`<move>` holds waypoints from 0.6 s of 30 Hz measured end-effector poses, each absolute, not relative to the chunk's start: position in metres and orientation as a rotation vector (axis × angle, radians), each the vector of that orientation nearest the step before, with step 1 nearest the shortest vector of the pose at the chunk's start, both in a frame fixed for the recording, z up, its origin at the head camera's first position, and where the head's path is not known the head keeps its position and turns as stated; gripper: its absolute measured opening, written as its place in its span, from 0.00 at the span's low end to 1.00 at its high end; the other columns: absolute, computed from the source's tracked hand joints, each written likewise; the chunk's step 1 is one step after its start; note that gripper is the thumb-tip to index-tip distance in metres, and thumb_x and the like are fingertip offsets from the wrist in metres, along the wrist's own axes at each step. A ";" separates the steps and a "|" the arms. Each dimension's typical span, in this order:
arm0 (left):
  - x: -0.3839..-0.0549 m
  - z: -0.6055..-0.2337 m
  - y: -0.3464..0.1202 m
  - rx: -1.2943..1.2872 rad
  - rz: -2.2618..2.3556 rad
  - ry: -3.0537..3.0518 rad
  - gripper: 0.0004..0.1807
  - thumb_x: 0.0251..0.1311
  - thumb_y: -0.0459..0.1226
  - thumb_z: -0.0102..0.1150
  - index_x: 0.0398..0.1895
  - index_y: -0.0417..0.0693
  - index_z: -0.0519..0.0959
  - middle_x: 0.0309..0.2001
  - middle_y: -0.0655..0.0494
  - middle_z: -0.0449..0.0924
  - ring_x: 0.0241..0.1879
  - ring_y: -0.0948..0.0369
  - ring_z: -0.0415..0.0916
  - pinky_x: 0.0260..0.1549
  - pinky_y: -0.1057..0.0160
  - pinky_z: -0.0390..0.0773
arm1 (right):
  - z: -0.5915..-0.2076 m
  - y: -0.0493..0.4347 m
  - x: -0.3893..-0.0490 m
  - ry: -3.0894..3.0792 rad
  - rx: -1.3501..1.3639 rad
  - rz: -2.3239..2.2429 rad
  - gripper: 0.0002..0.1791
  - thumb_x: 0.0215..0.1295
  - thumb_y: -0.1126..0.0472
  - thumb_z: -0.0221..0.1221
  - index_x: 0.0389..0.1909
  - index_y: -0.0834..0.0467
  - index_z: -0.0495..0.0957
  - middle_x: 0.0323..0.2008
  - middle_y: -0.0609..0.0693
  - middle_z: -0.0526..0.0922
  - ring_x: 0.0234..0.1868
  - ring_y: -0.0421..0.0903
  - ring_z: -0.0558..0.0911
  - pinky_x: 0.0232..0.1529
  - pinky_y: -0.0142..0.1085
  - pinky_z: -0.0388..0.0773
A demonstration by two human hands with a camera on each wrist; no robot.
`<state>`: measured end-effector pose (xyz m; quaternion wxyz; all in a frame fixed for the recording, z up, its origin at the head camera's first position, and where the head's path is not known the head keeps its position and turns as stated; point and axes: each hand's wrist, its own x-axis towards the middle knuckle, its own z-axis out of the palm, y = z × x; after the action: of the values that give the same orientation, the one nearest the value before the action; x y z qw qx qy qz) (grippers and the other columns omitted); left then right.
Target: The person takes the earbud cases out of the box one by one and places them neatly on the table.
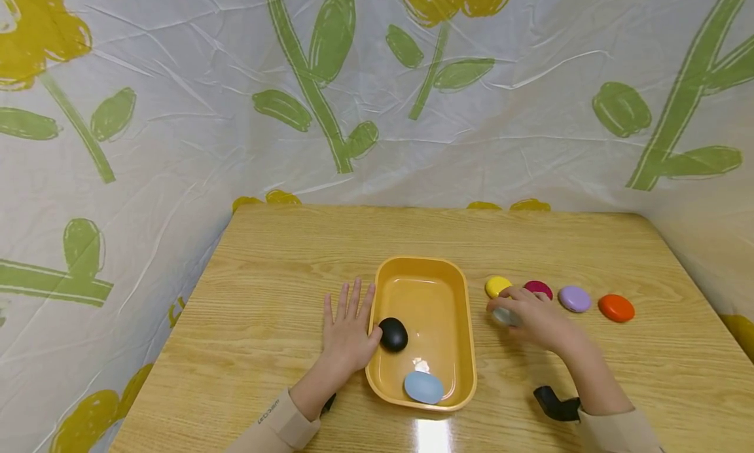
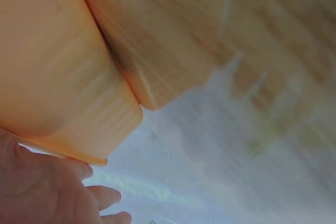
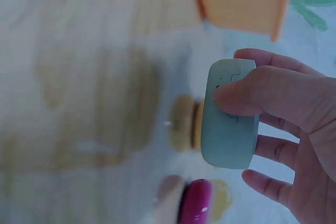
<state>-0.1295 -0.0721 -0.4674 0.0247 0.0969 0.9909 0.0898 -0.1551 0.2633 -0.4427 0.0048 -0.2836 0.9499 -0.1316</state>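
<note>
My right hand pinches a pale grey-green rounded oval device between thumb and fingers, to the right of the yellow tray. A small dark hole and panel lines show on the device's face in the right wrist view. With fingers spread straight, my left hand rests against the tray's left side, thumb at the rim. Inside the tray, a black oval piece leans by the left wall and a light blue oval piece lies near the front.
Beyond my right hand, a yellow piece, a dark pink one, a lilac one and an orange one form a row on the wooden table. A flower-printed sheet hangs behind and beside the table.
</note>
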 end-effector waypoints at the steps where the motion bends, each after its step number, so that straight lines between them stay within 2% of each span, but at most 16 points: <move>1: -0.130 -0.467 -0.072 0.299 0.278 3.064 0.38 0.60 0.52 0.39 0.73 0.58 0.42 0.73 0.53 0.34 0.71 0.51 0.32 0.64 0.43 0.29 | -0.445 0.264 -0.155 2.969 -0.887 -0.414 0.22 0.42 0.67 0.69 0.41 0.49 0.78 0.43 0.53 0.76 0.45 0.55 0.75 0.45 0.60 0.66; 11: -0.129 -0.466 -0.072 0.297 0.288 3.057 0.38 0.60 0.51 0.39 0.73 0.58 0.41 0.73 0.53 0.34 0.71 0.52 0.30 0.64 0.44 0.28 | -0.459 0.266 -0.154 2.935 -0.883 -0.452 0.23 0.42 0.69 0.68 0.41 0.48 0.77 0.45 0.52 0.76 0.50 0.57 0.73 0.47 0.69 0.60; 18: -0.129 -0.465 -0.072 0.301 0.292 3.057 0.38 0.60 0.51 0.39 0.73 0.57 0.42 0.73 0.53 0.34 0.71 0.51 0.32 0.64 0.44 0.29 | -0.461 0.268 -0.153 2.964 -0.936 -0.473 0.24 0.41 0.71 0.68 0.40 0.48 0.77 0.44 0.52 0.76 0.48 0.56 0.74 0.45 0.69 0.62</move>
<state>-0.1292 -0.0722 -0.4652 0.0279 0.0975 0.9903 0.0946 -0.1535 0.2684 -0.4612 -0.0012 -0.2978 0.9427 -0.1505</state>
